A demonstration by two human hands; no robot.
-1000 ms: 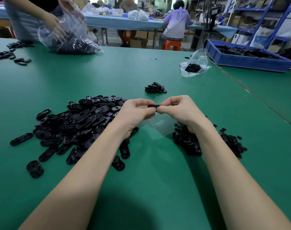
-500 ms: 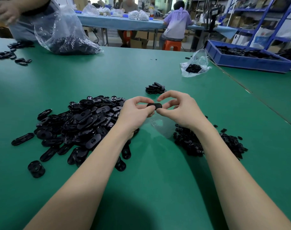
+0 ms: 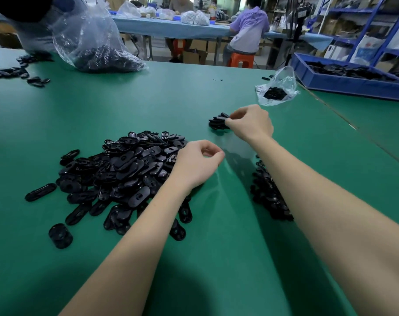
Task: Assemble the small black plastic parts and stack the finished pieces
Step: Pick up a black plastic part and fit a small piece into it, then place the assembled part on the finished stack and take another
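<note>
**Across the green table: one hand setting down, one hand waiting**

Nearest the camera, two bare forearms are reaching out over the green table (image 3: 216, 258), and the piles are sitting where each hand can get at them. The big heap of oval shells (image 3: 125, 169) is lying just left of the left hand (image 3: 197, 163), while a smaller dark pile of small inserts (image 3: 268, 195) is sitting under the right forearm, which is hiding much of it (so its true extent cannot be judged). That split looks deliberate: one kind of part per hand.

The left hand is hovering at the heap's right edge with fingers loosely curled, thumb and forefinger almost meeting; nothing is showing between them, so it appears to be holding nothing.

Farther out, the right hand (image 3: 251, 124) is reaching to the stack of finished pieces (image 3: 217, 123), fingertips bent and touching its right side. It seems to be adding a piece, but whether the fingers are pinching a part or have let it go cannot be told, since black is merging with black.

Beyond, a small clear bag (image 3: 277, 87) of black parts is lying far right, beside a blue tray (image 3: 353, 84) cut off by the frame edge. Far left, a large clear bag (image 3: 96, 42) is slumping; its contents are hard to make out.
</note>
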